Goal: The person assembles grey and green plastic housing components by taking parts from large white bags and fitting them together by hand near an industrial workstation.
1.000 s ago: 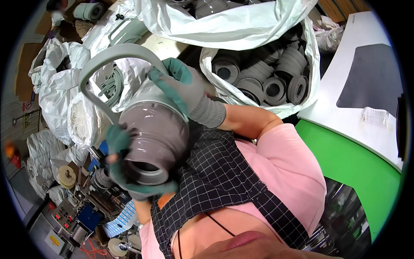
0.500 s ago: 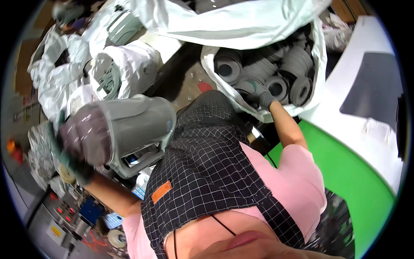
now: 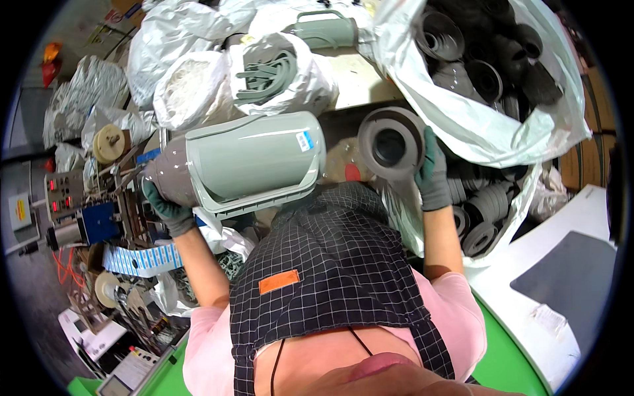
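My left hand (image 3: 170,210), in a green-coated glove, is closed around the grey-brown end of a large grey-green thermos jug (image 3: 254,155). The jug lies sideways across my front, its long handle toward me and a small blue-and-white label near its right end. In my gloved right hand (image 3: 433,173) is a grey round part (image 3: 373,122) with a dark central opening, gripped at its right edge. It sits just right of the jug, apart from it. Below that hand, a white bag (image 3: 522,228) holds several similar grey round parts.
A white bag of dark funnel-like parts (image 3: 485,79) stands far right. Green handles (image 3: 267,76) fill another bag beyond the jug; a second green jug body (image 3: 323,32) lies behind. Machinery and a label strip (image 3: 142,261) are left. A white table (image 3: 515,303) is right.
My right hand has come out of the bag holding a grey round part and moved toward the jug. The jug has shifted right and up in view as the view turned.
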`<state>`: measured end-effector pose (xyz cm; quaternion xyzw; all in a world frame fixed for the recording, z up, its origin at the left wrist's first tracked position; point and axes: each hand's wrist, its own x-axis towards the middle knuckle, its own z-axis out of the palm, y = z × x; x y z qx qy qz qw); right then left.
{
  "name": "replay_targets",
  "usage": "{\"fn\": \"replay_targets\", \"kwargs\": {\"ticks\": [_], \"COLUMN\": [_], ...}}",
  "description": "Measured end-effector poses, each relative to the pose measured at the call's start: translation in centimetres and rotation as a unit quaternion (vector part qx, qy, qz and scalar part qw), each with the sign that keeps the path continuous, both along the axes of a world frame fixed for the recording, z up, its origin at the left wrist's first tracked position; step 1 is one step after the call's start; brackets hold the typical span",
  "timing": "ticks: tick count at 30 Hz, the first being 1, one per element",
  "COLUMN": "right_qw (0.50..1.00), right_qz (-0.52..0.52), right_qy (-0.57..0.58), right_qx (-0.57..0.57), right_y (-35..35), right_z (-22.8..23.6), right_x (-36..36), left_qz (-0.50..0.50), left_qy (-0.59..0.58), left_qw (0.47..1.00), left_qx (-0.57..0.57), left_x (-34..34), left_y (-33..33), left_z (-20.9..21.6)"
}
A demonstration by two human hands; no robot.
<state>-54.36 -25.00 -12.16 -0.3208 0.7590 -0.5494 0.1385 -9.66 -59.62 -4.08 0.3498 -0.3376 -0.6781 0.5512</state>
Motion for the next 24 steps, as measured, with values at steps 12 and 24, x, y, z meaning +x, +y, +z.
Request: {"fn": "replay_targets", "kwargs": {"ticks": [12, 24], "right_qw": [0.960, 0.936], "right_qz": [0.180, 0.212], "right_qy": [0.009, -0.138], "right_qx": [-0.214, -0.243], "right_y": [-19.6, -23.0], "right_z": [9.0, 7.8], "right_x": [16.5, 14.7], "left_qz": [0.109, 0.212], "left_qy": [0.181, 0.094], "left_qw": [0.971, 0.973], "left_qx": [0.112, -0.001], "left_x": [8.5, 5.9], "left_y": [3.1, 1.9], "left_z": [-7.3, -1.1]}}
